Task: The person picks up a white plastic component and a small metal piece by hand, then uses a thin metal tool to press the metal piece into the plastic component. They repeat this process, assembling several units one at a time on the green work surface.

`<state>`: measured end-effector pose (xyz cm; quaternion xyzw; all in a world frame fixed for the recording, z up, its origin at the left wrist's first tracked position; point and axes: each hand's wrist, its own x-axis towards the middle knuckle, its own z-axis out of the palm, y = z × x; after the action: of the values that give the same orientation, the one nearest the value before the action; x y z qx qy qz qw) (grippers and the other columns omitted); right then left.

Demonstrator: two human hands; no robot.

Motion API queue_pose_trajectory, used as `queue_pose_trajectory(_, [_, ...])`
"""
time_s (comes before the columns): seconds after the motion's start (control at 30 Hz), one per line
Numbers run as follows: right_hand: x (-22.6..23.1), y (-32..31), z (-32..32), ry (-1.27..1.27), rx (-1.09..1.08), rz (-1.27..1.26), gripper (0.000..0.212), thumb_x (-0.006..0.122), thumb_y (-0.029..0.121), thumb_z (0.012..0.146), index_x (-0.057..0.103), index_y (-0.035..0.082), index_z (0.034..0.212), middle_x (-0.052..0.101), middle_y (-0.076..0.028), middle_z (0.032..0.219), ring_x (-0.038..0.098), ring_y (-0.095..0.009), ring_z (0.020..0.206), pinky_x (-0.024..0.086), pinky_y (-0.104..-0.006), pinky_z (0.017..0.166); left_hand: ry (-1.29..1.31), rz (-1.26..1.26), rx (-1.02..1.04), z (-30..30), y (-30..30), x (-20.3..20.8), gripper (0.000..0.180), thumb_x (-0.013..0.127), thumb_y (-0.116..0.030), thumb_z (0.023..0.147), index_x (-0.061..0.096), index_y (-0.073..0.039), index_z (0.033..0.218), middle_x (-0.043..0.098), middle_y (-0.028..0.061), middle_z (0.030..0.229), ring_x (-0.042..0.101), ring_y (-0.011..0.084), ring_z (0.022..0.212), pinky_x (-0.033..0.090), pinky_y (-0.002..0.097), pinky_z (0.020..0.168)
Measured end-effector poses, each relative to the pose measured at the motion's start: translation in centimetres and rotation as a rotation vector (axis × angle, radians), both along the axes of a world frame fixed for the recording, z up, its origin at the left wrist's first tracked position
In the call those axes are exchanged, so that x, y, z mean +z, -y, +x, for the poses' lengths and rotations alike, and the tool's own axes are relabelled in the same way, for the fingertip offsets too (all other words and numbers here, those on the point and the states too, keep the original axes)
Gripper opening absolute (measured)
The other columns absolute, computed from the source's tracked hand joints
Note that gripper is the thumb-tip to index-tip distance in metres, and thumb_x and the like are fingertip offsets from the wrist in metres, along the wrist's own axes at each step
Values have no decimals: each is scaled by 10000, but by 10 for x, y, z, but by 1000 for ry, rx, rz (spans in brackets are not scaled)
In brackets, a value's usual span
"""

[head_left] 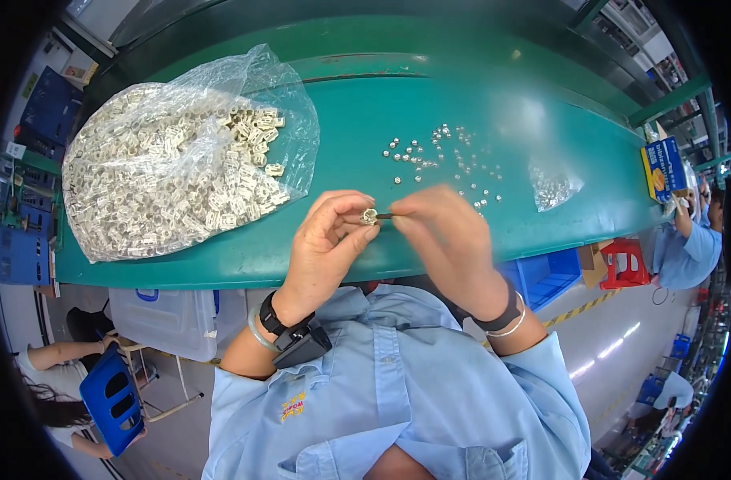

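Observation:
Over the front part of the green table (341, 160), my left hand (329, 236) pinches a small cream-coloured ring-shaped part (369, 217) between thumb and fingertips. My right hand (453, 244), partly smeared by motion, grips a thin dark stick-like tool (385, 216), whose tip meets the part. What lies inside the ring is too small to tell. To the left rests a large clear plastic bag (297, 104) full of similar cream parts (181, 176), its mouth toward the middle. Beyond my hands, several small shiny silver balls (417, 160) lie scattered on the green surface.
A small clear bag (551, 192) of tiny shiny pieces lies right of the balls. Past the table's right end is a blue and yellow box (663, 168). Below stand a blue bin (545, 280), a red stool (624, 264) and a clear tub (165, 320). Other people sit at both sides.

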<state>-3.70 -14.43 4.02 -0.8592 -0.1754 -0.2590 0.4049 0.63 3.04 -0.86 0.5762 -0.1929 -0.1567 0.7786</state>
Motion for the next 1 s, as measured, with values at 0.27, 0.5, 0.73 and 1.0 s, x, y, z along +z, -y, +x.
queue_pose_trajectory(0.27, [-17, 31, -14, -145, -119, 318, 131, 647, -6, 839, 633, 20, 966, 649, -109, 900, 618, -235, 806, 483, -310, 716, 307, 286, 48, 74, 22, 40, 257, 638, 13, 859, 597, -1, 1113, 582, 35, 1043, 591, 114, 864, 503, 267, 804])
queue_pose_trajectory(0.5, [-50, 30, -15, -156, 50, 217, 146, 678, 25, 824, 641, 22, 965, 633, -101, 862, 618, -255, 752, 500, -332, 651, 546, 571, 108, 239, 102, 30, 239, 664, -90, 842, 617, -11, 1063, 642, 83, 979, 627, 180, 897, 506, 305, 812])
queue_pose_trajectory(0.73, [-49, 35, -11, -230, 155, 282, 136, 680, 50, 823, 639, 31, 951, 626, -89, 862, 621, -262, 779, 504, -346, 672, 789, 883, 237, 325, 137, -15, 218, 701, -124, 808, 659, -66, 1013, 619, 78, 879, 615, 215, 877, 493, 333, 806])
queue_pose_trajectory(1.0, [-45, 36, -8, -278, 134, 267, 168, 703, -2, 781, 636, 14, 934, 651, -102, 885, 638, -263, 774, 515, -346, 659, 881, 1010, 320, 302, 148, 0, 304, 704, -183, 794, 650, -62, 1067, 599, 129, 922, 602, 295, 862, 497, 411, 777])
